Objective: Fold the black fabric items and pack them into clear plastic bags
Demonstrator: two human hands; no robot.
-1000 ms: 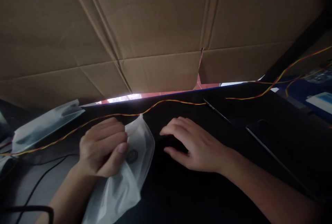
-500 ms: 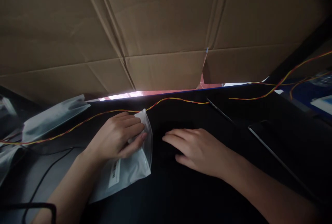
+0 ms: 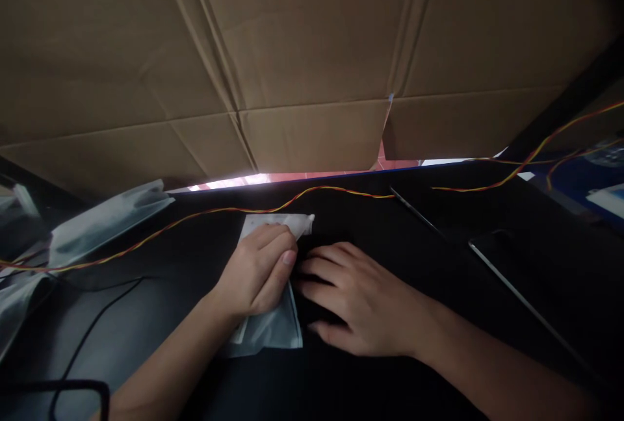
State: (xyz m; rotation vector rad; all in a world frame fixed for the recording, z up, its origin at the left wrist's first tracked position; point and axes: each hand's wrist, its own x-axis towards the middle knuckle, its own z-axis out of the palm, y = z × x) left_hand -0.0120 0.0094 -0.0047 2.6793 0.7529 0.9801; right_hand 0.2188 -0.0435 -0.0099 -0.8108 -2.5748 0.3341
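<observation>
My left hand (image 3: 263, 268) is closed on a frosted plastic zip bag (image 3: 277, 327), its thumb lying along the outside. The bag's top edge, with a small white slider at its corner, sticks out beyond the knuckles. Part of the bag, including its label, is hidden beneath the hand and wrist. Just to the right, my right hand (image 3: 351, 297) rests palm down over the black table (image 3: 302, 388) with its fingers spread. Its fingertips are close to the bag's right edge; whether they touch it I cannot tell. Nothing shows in the right hand.
A twisted red and yellow wire (image 3: 322, 188) crosses the table's far side. Another frosted bag (image 3: 107, 223) lies at the left, near a thin black cable (image 3: 92, 317). Dark flat devices (image 3: 521, 310) lie at the right. Large cardboard (image 3: 312, 57) stands behind the table.
My left hand has moved right and slightly nearer, turning the bag more upright in view and closing around it. My right hand has shifted a little left and its fingers have spread.
</observation>
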